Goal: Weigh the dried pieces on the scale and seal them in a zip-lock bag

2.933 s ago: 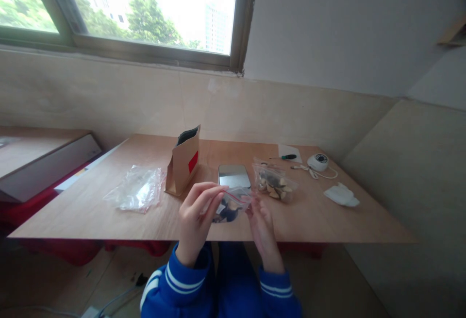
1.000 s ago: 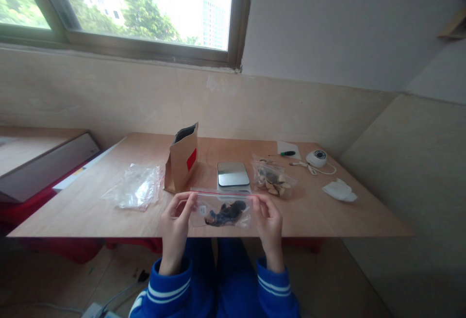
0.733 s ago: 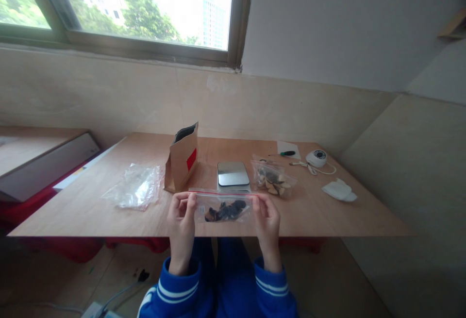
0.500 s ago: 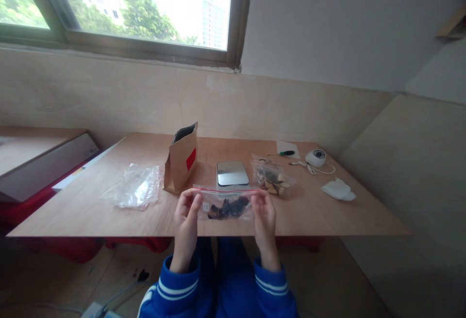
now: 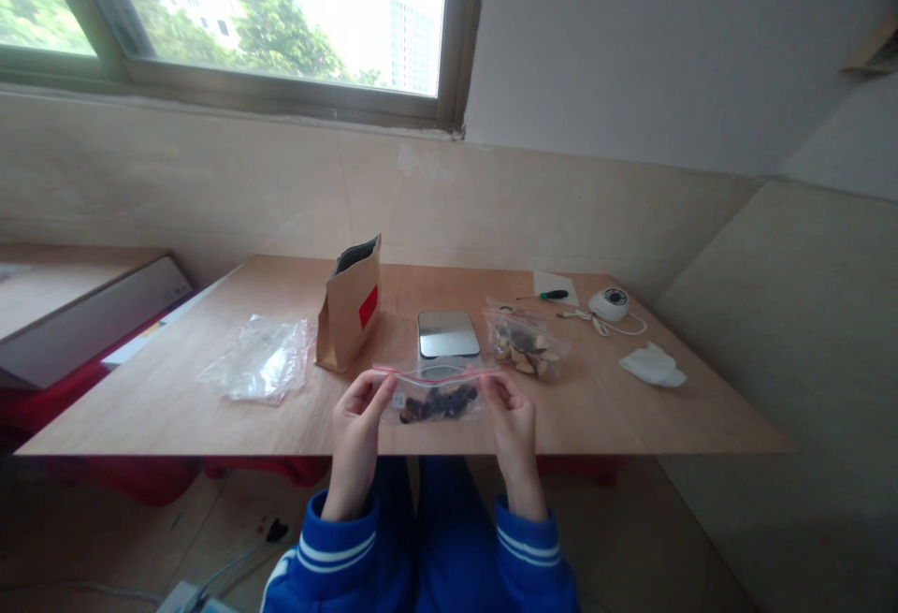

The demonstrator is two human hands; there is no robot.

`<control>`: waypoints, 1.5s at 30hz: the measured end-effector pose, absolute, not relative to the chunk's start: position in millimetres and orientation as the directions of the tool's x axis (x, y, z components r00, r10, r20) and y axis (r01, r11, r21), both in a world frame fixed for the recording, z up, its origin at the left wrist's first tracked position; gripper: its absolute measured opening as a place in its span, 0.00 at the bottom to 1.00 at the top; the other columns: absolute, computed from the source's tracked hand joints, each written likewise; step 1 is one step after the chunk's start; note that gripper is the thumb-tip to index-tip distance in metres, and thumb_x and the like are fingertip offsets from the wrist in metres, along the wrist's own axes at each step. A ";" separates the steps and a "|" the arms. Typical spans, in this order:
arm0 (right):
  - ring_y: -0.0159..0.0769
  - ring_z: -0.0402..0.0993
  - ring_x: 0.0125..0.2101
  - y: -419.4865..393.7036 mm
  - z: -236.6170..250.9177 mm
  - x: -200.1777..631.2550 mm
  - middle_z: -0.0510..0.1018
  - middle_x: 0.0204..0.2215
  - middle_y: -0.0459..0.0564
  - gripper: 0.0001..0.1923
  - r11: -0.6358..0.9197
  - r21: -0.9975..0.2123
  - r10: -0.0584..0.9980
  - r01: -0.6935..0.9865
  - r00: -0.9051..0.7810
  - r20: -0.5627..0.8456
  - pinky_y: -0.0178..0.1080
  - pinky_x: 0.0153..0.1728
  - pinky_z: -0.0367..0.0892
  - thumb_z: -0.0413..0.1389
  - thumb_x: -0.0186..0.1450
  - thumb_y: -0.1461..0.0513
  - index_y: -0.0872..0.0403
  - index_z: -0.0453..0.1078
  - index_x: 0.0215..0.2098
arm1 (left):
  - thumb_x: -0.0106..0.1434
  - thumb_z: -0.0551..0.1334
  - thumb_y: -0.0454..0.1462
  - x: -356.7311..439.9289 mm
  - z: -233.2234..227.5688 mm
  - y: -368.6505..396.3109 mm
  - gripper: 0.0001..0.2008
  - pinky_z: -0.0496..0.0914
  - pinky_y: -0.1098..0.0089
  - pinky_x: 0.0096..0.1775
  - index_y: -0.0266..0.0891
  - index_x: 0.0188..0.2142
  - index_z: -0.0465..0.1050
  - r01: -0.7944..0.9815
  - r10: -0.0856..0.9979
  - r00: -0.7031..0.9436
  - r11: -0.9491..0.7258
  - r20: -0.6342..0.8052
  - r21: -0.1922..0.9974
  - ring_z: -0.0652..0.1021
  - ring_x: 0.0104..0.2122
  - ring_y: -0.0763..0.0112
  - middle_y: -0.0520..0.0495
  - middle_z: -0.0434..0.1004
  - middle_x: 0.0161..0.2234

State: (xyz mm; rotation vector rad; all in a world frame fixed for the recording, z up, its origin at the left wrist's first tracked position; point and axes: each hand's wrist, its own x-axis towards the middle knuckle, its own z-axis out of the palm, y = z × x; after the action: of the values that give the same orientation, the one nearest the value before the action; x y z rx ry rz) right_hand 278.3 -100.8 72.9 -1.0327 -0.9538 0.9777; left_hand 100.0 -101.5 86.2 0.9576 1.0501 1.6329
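Note:
A clear zip-lock bag (image 5: 439,400) with a red seal strip and dark, shrivelled pieces inside is stretched between both hands at the table's near edge. My left hand (image 5: 357,435) pinches its left top corner between thumb and fingers. The right top corner is pinched by my right hand (image 5: 514,430). Along its middle the bag's mouth looks slightly parted. Just beyond it lies a flat scale (image 5: 449,334) with a shiny silver top. Further left stands a brown paper pouch (image 5: 347,313) with a red label, its top open.
Several clear bags (image 5: 263,365) lie at the left. Right of the scale sits a filled bag (image 5: 526,351) with pale pieces. Toward the right are a green-handled screwdriver (image 5: 554,295), a white dome camera (image 5: 609,305) with cable, and crumpled white plastic (image 5: 652,366).
The top strip of the bag has gone from straight and flat to bowed, with its two sides parting in the middle. Both hands have lowered slightly and moved a little apart.

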 end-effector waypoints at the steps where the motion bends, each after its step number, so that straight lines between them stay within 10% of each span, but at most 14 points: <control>1: 0.42 0.78 0.41 -101.2 73.4 278.7 0.83 0.38 0.53 0.12 0.226 -0.958 0.944 -0.174 0.283 0.171 0.39 0.42 0.71 0.60 0.61 0.53 0.54 0.75 0.32 | 0.55 0.67 0.43 99.0 86.7 -101.7 0.11 0.67 0.74 0.35 0.37 0.30 0.75 -0.306 0.964 -0.242 -0.186 0.113 0.934 0.72 0.32 0.72 0.51 0.73 0.28; 18: 0.35 0.76 0.30 -106.6 77.6 275.1 0.80 0.25 0.46 0.09 0.372 -0.927 0.862 -0.056 0.393 0.322 0.36 0.35 0.70 0.62 0.59 0.57 0.54 0.74 0.29 | 0.55 0.67 0.43 93.8 86.0 -106.3 0.10 0.67 0.75 0.35 0.38 0.31 0.75 -0.227 0.948 -0.295 -0.190 0.119 0.955 0.73 0.32 0.72 0.51 0.75 0.28; 30: 0.32 0.73 0.33 -101.1 70.5 269.4 0.76 0.33 0.45 0.14 0.270 -0.905 0.944 -0.330 0.278 0.180 0.34 0.36 0.68 0.61 0.60 0.54 0.51 0.71 0.41 | 0.57 0.66 0.43 93.9 78.4 -107.7 0.12 0.70 0.73 0.36 0.39 0.38 0.73 -0.341 0.991 -0.097 -0.117 0.089 0.933 0.75 0.34 0.70 0.50 0.75 0.33; 45: 0.40 0.76 0.35 -102.5 68.6 271.0 0.81 0.31 0.50 0.15 0.216 -0.969 0.938 -0.121 0.302 0.171 0.40 0.39 0.70 0.62 0.58 0.51 0.54 0.75 0.35 | 0.57 0.66 0.40 91.4 87.2 -112.3 0.08 0.68 0.74 0.34 0.38 0.33 0.74 -0.185 0.988 -0.004 -0.151 0.153 0.971 0.74 0.33 0.70 0.50 0.73 0.32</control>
State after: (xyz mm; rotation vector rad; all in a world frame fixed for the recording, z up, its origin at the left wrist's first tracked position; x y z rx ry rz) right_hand 271.0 -102.5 68.6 -1.0812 -0.9732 0.9229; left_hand 91.4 -112.3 87.2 1.1830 0.9863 1.3950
